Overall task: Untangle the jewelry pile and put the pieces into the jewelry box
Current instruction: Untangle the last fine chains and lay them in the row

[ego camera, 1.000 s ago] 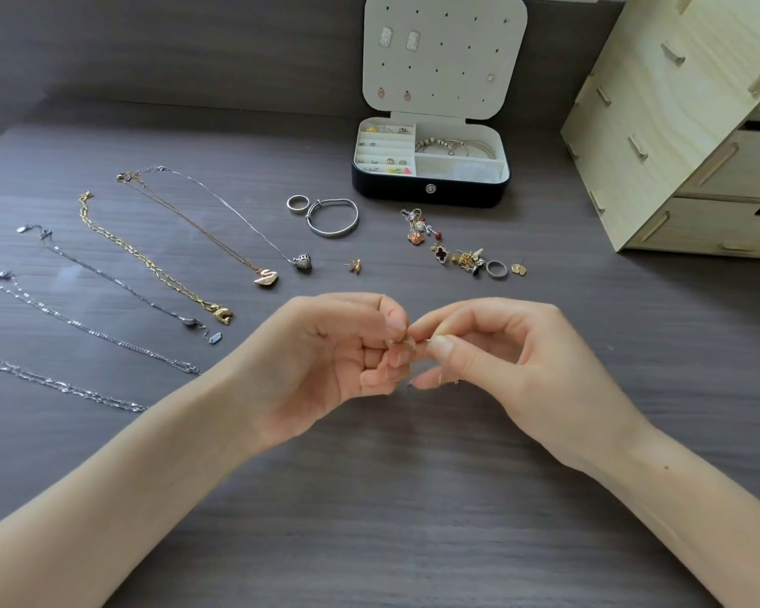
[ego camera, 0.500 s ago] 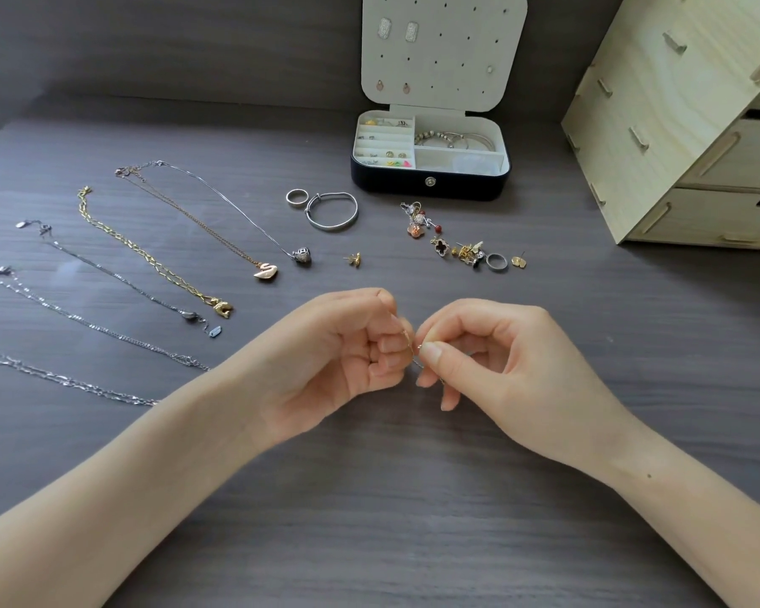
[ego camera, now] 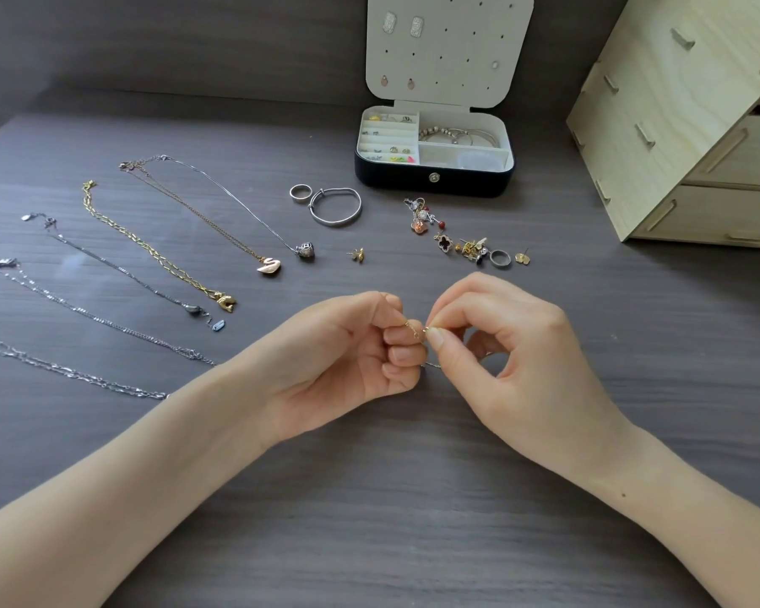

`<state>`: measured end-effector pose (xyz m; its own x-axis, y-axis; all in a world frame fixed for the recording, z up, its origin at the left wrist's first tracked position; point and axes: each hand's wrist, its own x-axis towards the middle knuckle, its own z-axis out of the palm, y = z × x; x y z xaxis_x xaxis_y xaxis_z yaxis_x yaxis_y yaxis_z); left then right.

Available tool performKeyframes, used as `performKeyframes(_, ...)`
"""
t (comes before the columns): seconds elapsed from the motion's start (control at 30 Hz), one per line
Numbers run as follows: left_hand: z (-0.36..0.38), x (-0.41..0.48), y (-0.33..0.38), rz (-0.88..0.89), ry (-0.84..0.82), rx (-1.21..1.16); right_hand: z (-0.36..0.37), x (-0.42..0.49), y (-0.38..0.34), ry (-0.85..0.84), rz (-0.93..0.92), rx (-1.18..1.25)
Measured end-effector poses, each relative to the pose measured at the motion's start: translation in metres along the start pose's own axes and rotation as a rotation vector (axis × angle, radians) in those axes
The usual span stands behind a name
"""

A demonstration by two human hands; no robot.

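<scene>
My left hand [ego camera: 347,357] and my right hand [ego camera: 514,357] meet above the middle of the dark table, each pinching an end of a thin gold chain [ego camera: 414,330]. Most of the chain is hidden by my fingers. The open jewelry box [ego camera: 433,179] stands at the back, with bracelets, rings and earrings in its compartments and earrings on its lid. A small pile of earrings and a ring [ego camera: 466,243] lies in front of the box. Several necklaces [ego camera: 159,252] lie straightened in a row on the left.
A silver ring [ego camera: 300,193] and a silver bangle [ego camera: 335,206] lie left of the box. One gold stud earring [ego camera: 357,254] sits alone near the centre. A wooden drawer unit [ego camera: 685,120] stands at the back right.
My hands have stayed together at the table's middle, with the fingers shifting slightly on the chain. The view has tilted a little.
</scene>
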<state>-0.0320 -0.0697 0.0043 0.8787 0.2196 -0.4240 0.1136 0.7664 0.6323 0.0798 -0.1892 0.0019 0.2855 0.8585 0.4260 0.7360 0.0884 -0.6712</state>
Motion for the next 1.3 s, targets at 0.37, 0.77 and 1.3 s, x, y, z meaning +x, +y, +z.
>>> performKeyframes(0.37, -0.0002, 0.0019, -0.0019, 0.055, 0.016, 0.041, 0.0074, -0.0016, -0.0005, 0.055, -0.169, -0.288)
performKeyframes(0.77, -0.0011, 0.0031, -0.0024, 0.092, -0.025, 0.024, 0.0081, -0.0014, 0.0023, 0.043, -0.265, -0.398)
performKeyframes(1.3, -0.0022, 0.0046, -0.0016, 0.080, -0.026, 0.035, 0.0035, -0.0012, 0.0058, -0.017, -0.201, -0.306)
